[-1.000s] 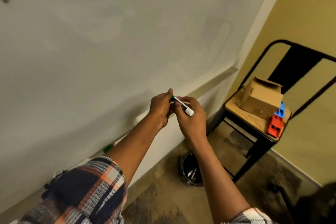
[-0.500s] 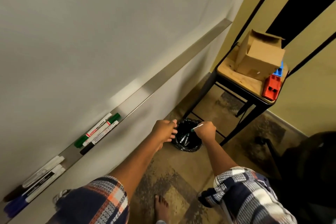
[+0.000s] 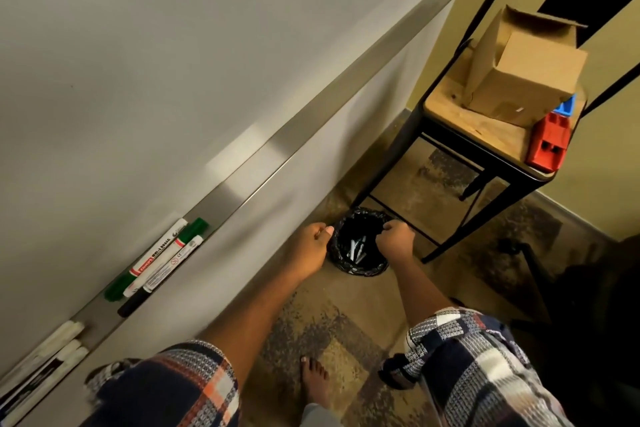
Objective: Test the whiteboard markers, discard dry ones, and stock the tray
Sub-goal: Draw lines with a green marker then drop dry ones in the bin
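Both our hands hang over the small black-lined bin (image 3: 367,216) on the floor, and we place everything else from it. Our left hand (image 3: 310,248) hovers at the bin's left rim with its fingers loosely curled and nothing in them. Our right hand (image 3: 397,241) is over the bin's right rim, knuckles up and fingers curled under. We cannot tell whether anything is inside that grip.

Down in the bin lie several discarded markers (image 3: 356,249), jumbled together on the black liner. Left of the bin and above it runs the metal tray (image 3: 311,114) along the bottom edge of the whiteboard (image 3: 173,45). Far to the bin's left, three markers (image 3: 157,262) lie side by side in the tray: one with green ends, one white with a red label, one with a black cap. Farther left still, a group of white-capped markers (image 3: 52,350) lies in the same tray.

Just behind and to the right of the bin stands a chair (image 3: 446,107). Its wooden seat carries a cardboard box (image 3: 519,73), a red block (image 3: 549,146) and a blue piece (image 3: 564,107). Our bare foot (image 3: 313,381) is on the floor in front of the bin.
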The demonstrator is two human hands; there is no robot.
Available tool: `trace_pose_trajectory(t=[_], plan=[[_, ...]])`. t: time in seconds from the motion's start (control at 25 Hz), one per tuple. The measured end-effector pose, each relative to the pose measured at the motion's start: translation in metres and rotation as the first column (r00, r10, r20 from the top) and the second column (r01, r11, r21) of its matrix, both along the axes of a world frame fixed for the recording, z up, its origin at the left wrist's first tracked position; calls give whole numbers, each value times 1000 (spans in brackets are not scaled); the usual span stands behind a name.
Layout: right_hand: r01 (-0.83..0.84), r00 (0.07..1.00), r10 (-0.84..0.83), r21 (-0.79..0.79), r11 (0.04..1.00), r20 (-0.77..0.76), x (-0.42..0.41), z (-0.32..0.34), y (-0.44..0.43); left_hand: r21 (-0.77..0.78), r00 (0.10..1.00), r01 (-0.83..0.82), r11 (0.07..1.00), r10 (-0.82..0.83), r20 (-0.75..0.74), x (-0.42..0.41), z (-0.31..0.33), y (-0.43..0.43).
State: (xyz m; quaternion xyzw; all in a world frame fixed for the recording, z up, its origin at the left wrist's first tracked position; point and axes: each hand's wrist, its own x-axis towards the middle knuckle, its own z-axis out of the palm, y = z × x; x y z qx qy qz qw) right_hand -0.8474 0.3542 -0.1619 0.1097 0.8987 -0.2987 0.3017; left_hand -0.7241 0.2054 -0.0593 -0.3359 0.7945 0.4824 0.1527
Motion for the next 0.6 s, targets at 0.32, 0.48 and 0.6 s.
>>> trace_pose_trajectory(t=[0.32, 0.48, 0.6], plan=[[-71, 996, 65, -90, 993, -61, 46, 32, -40, -82, 999, 44, 996, -42, 19, 34, 14, -6], [-116, 989, 100, -154, 981, -110, 83, 63, -72, -108, 999, 8, 994, -11, -35, 65, 36, -16], [-194, 967, 158, -180, 964, -200, 117, 87, -89, -189, 994, -21, 982, 1, -109, 92, 58, -27]])
